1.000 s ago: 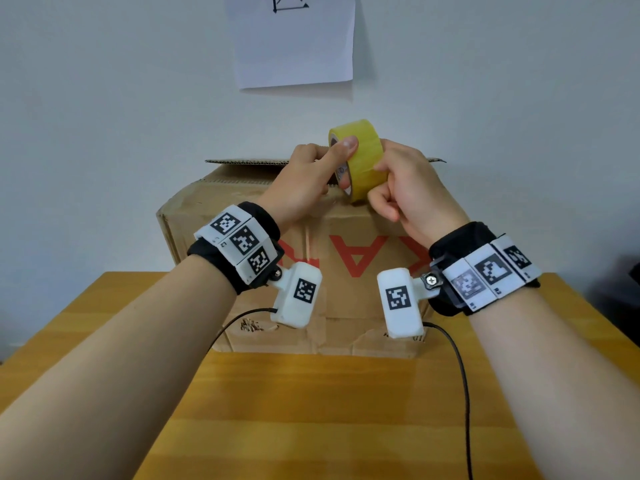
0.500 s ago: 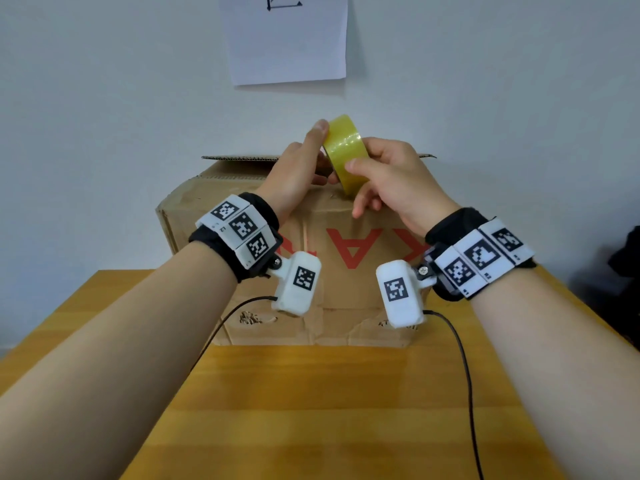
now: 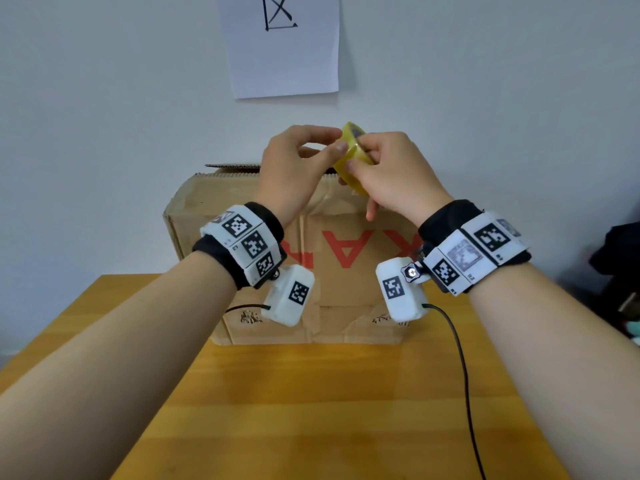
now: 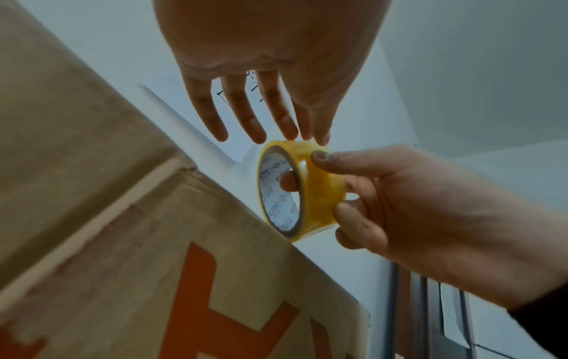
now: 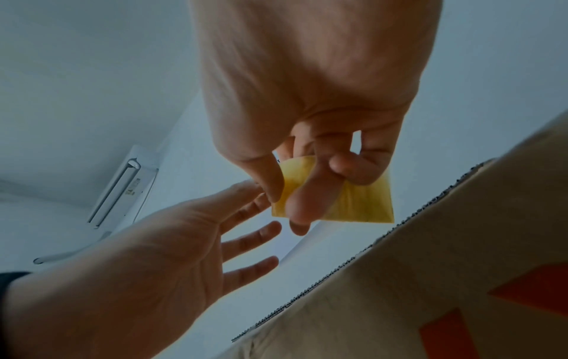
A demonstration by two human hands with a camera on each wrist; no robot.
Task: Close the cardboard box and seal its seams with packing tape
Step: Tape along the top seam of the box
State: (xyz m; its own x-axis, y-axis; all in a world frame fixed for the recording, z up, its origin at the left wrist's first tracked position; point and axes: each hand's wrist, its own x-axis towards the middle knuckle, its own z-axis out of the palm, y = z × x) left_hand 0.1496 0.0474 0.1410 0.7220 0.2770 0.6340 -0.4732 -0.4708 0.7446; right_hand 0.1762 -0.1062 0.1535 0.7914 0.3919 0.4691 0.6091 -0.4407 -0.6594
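A yellow packing tape roll (image 3: 351, 161) is held in the air above the near top edge of the brown cardboard box (image 3: 346, 296). My right hand (image 3: 367, 150) grips it, one finger through the core and the thumb on the outer face, as the left wrist view shows for the roll (image 4: 319, 194) and the right hand (image 4: 310, 170). My left hand (image 4: 307, 138) has straight fingers, with thumb and index tips touching the top of the roll. In the right wrist view the roll (image 5: 362, 204) sits behind my curled right fingers (image 5: 307, 189). The box top is hidden.
The box stands at the far edge of a wooden table (image 3: 311, 410), close to a white wall with a paper sheet (image 3: 284, 46). A black cable (image 3: 460, 358) trails over the table on the right. Something dark (image 3: 620, 258) sits at the right edge.
The roll has turned in my hands, and the right hand has taken over the hold. My left hand has loosened to a fingertip touch on the rim.
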